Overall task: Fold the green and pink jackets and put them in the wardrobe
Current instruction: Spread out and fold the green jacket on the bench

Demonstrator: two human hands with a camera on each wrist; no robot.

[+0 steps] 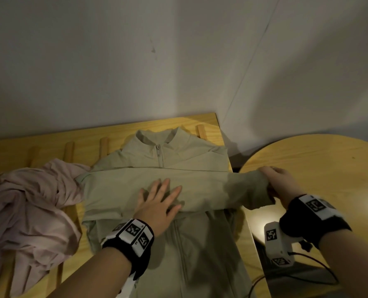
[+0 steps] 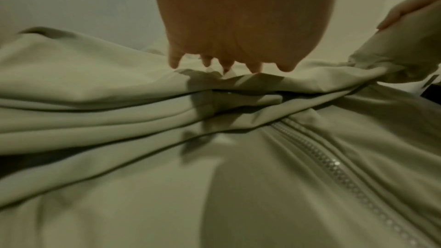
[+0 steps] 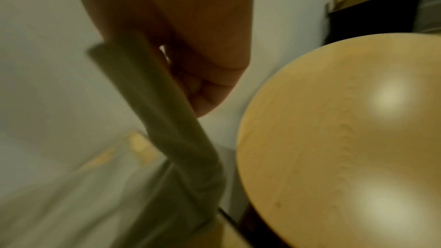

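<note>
Left hand [image 1: 157,203] lies flat, pinning the pale green zip-front fabric jacket [image 1: 174,244] to the slatted wooden bench [image 1: 49,136], likely so the right hand [image 1: 279,186], gripping its sleeve cuff [image 1: 258,190], can fold it across.

The lower hem of the green jacket [image 1: 200,244] was cut off by the bottom edge of the head view. Left of the green jacket, the pink jacket [image 1: 28,207] was cropped by the left edge. Right of it, the round table [image 1: 307,160] was cut by the right edge. The fabric under the left hand [image 1: 157,203] was concealed by the palm. In the right wrist view, the sleeve [image 3: 167,120] and the surface beyond it were blurred; the fingertips of the right hand [image 3: 203,54] were hidden behind that sleeve.
</note>
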